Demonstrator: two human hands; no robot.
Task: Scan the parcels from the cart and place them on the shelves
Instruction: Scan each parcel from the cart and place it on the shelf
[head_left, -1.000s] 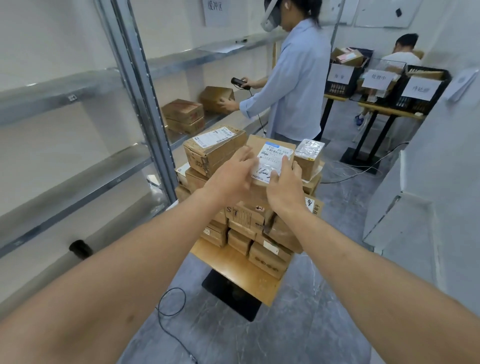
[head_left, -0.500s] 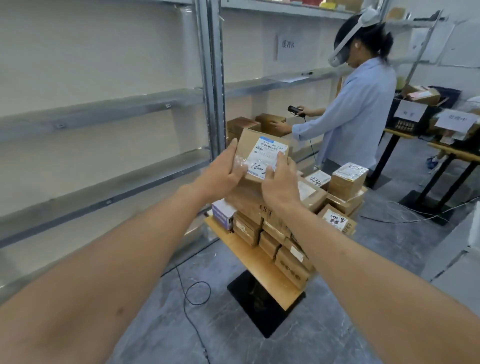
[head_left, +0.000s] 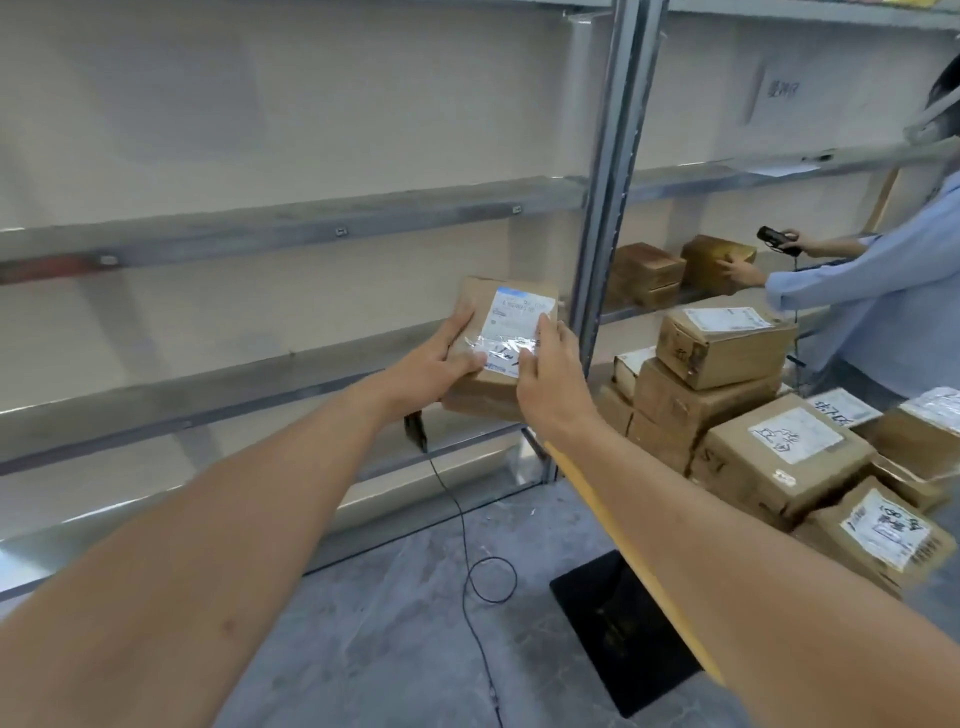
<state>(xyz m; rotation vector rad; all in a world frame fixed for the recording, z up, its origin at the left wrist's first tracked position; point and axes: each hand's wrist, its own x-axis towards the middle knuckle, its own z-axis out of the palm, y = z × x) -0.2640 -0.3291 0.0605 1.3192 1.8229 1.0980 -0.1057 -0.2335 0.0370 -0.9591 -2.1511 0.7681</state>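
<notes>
Parcel (head_left: 501, 332) held in air by both hands, label side up, in front of middle shelf (head_left: 291, 364), near upright post (head_left: 605, 223); not yet resting on shelf edge. Left hand (head_left: 436, 364) gripping left edge, thumb on top. Right hand (head_left: 545, 379) gripping right edge, fingertips pressed on taped label. Remaining parcels (head_left: 753, 415) stacked on cart (head_left: 623, 545) at right. Risks: glossy tape slipping under fingertips; corner catching post; set-down too near front edge, tipping off.

Parcel (head_left: 501, 332) lifted off the counter stack (head_left: 727, 415), now gripped between left hand (head_left: 436, 364) and right hand (head_left: 550, 379), carried left, facing the shelf (head_left: 260, 379).
</notes>
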